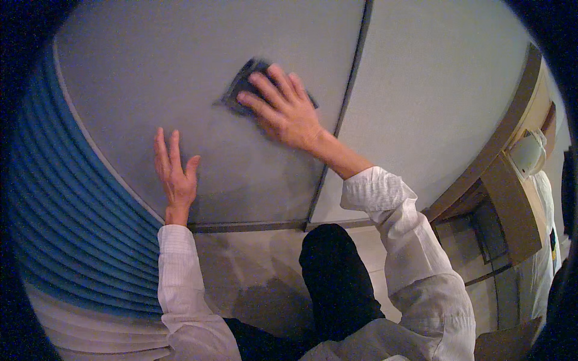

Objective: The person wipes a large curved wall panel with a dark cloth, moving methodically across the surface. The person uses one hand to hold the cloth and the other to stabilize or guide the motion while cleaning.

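My right hand [284,106] presses a dark cloth [239,85] flat against a grey panel [135,67], left of the dark vertical seam. The cloth is slightly blurred, and part of it is hidden under my palm and fingers. Lower and to the left, my left hand [176,171] has its fingers apart and holds nothing; it is at the same panel, though whether the fingertips touch it I cannot tell.
Blue pleated material [81,198] borders the panel on the left. A second, lighter panel [420,90] lies beyond the seam. At the far right are wooden furniture [519,207] and a pale rounded object [527,153]. A dark-clad knee [332,261] is close below the panel's bottom edge.
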Motion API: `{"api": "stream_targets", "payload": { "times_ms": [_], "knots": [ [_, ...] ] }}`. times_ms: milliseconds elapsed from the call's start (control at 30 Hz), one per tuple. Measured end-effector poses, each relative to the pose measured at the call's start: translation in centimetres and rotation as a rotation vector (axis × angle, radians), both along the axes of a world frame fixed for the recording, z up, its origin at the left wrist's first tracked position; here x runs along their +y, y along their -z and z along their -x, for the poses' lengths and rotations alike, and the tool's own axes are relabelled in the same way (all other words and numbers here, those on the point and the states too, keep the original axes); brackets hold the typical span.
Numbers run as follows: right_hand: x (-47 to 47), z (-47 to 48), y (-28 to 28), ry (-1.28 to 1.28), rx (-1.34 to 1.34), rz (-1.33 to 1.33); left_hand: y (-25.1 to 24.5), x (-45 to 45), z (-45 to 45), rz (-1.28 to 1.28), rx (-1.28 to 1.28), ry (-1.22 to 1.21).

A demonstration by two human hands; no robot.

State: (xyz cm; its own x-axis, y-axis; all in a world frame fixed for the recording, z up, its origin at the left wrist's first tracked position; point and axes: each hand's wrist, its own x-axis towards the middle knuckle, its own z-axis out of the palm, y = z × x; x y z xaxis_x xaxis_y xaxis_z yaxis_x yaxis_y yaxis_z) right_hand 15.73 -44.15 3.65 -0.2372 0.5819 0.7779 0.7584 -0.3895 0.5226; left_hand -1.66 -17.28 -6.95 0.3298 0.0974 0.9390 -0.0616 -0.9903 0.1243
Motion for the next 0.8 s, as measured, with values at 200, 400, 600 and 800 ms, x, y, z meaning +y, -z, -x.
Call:
{"api": "stream_targets", "payload": {
  "times_ms": [200,400,600,800],
  "knots": [
    [-2.9,0.0,3.5,0.032,-0.031,0.200,-1.2,0.1,0.4,-0.022,0.001,-0.017],
    [-2.4,-0.3,-0.4,0.014,-0.027,-0.096,-1.4,-0.4,0.4,-0.013,-0.037,0.025],
    [2.2,3.2,0.3,-0.196,-0.036,0.090,-2.2,-1.4,2.3,0.014,-0.115,-0.019],
    [2.5,3.8,-0.8,-0.187,-0.027,0.173,-6.1,-1.8,3.5,0.040,-0.109,-0.079]
  ]
}}
